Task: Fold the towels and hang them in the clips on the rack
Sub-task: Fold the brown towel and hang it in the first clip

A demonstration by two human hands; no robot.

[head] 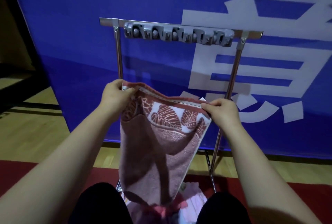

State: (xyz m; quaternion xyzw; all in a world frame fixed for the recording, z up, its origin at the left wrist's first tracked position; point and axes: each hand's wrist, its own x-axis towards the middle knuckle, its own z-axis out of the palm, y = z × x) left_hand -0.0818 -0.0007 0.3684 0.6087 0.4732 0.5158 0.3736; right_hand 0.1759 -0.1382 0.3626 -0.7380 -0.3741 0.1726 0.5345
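Note:
A dusty pink towel (158, 153) with a white band of red leaf patterns hangs in front of me, held up by its top edge. My left hand (115, 94) pinches the top left corner. My right hand (221, 110) pinches the top right corner. The towel droops in the middle and its lower end reaches down between my knees. Behind it stands a metal rack (118, 56), with a grey strip of several clips (177, 35) along its top bar. All the clips hold nothing.
More pink and light cloth (188, 204) lies in a heap between my knees at the bottom. A large blue banner (71, 26) with white characters stands right behind the rack. The floor is wood with a red mat (18, 173) under me.

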